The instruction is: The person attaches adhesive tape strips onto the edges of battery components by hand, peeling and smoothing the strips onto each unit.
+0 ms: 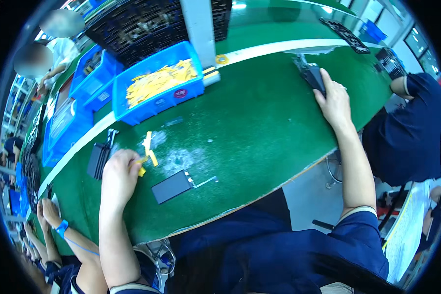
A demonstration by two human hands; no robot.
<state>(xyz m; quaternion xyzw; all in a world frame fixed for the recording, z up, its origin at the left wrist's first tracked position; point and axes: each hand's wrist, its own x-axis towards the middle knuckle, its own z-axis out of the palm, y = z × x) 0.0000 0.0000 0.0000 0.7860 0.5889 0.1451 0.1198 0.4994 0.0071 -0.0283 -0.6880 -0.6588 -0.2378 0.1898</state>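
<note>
My left hand [120,171] is closed, thumb and fingertips pinching a small yellow piece [142,171] just above the green bench. Beside those fingertips lie loose yellow strips [150,147]. My right hand [334,100], stretched far out to the right, grips a black rectangular device [312,76] with metal parts at its far end. In front of me another flat black device [171,187] lies on the bench, a thin metal arm sticking out of its right end. Close behind my left hand stand black devices [99,159] with a metal arm on top.
A blue bin [157,109] full of yellow strips stands beyond my left hand, with more blue bins [68,127] to its left. Behind it rise black trays [142,29] and a white post [199,29]. People sit close on both sides, a co-worker's hands [49,210] at left.
</note>
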